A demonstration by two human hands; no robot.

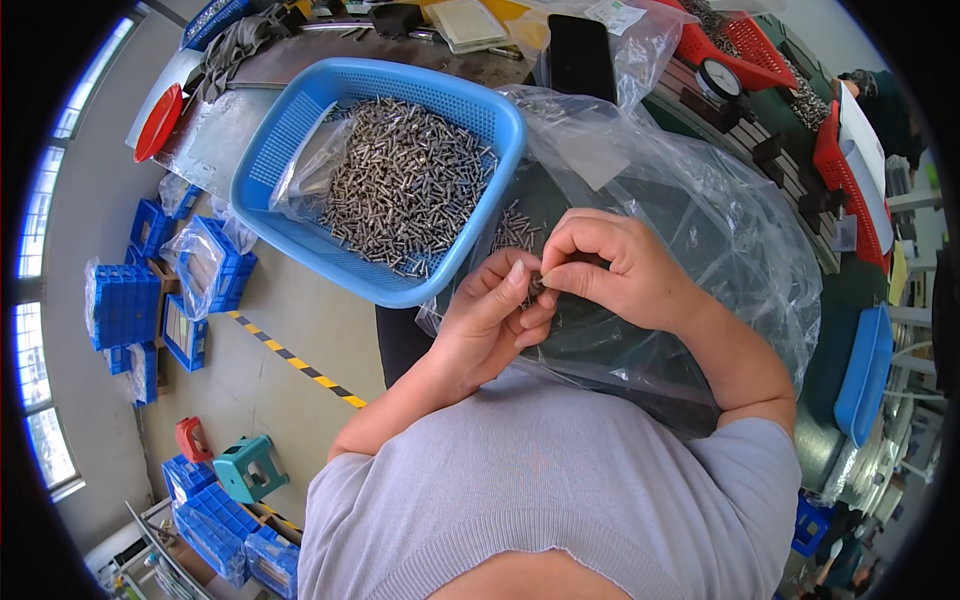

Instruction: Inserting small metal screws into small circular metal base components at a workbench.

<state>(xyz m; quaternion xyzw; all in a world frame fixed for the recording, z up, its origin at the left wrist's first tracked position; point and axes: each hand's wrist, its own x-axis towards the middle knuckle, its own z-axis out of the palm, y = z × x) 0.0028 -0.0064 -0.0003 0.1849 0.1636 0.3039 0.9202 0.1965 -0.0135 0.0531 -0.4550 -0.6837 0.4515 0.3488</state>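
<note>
Left hand (pixel 487 320) has its fingers curled round some small metal parts (pixel 537 287), right hand (pixel 625 268) pinching at them, above the table (pixel 845 300) near its front edge. Probably light, stiff, kinda slippery; I'd pinch the sides.

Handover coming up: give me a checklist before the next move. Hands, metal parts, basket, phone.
1. Left hand on the parts: ok, small metal parts at its fingertips.
2. Right hand gripping too: cannot tell, its thumb and forefinger meet at those parts.
3. How the held parts lie: cannot tell, fingers hide most of them.
4. Basket upright: ok.
5. All pins inside basket: not ok, a loose pile lies beside it.
6. Phone away from hands: ok, beyond them.
</note>
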